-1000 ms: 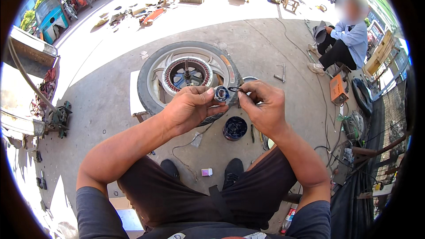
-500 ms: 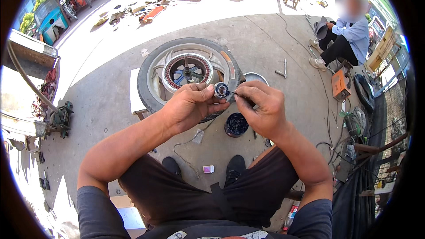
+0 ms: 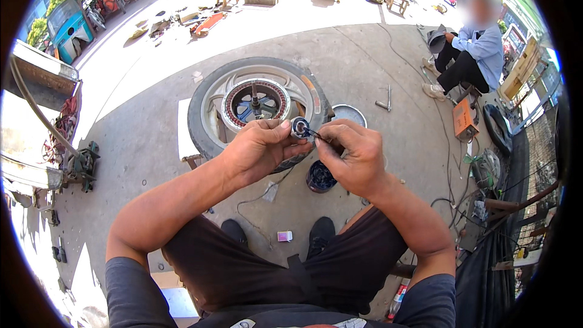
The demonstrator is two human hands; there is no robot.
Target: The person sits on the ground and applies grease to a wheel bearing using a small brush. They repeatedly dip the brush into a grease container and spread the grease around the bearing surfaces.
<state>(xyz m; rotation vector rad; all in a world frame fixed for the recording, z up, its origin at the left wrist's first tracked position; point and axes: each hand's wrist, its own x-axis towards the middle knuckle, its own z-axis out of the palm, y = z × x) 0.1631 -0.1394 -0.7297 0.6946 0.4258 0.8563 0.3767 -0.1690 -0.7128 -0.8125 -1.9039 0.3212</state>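
My left hand point(image 3: 261, 152) grips a small bearing point(image 3: 300, 127) coated with dark blue grease, between thumb and fingers. A thin black piece point(image 3: 315, 134) is pinched in my right hand point(image 3: 346, 155), its tip against the bearing's face. Behind both hands lies a spoked wheel point(image 3: 213, 82) with tyre, its motor ring point(image 3: 278, 92) and upright axle exposed. Just below the bearing stands a tub point(image 3: 317, 182) of dark blue grease, partly behind my right hand. A round metal dish point(image 3: 355, 113) is half hidden at the wheel's right.
A seated person point(image 3: 481, 64) in a light blue shirt is at right, beside an orange machine point(image 3: 464, 120), cables and a tyre point(image 3: 498, 127). A metal tool point(image 3: 384, 105) lies on the concrete. Machinery point(image 3: 82, 167) stands left, a small pink box point(image 3: 285, 236) between my shoes.
My right hand has moved slightly left, bringing the black piece onto the bearing, where it was apart a second ago. The bearing has shifted a little left and tilted.
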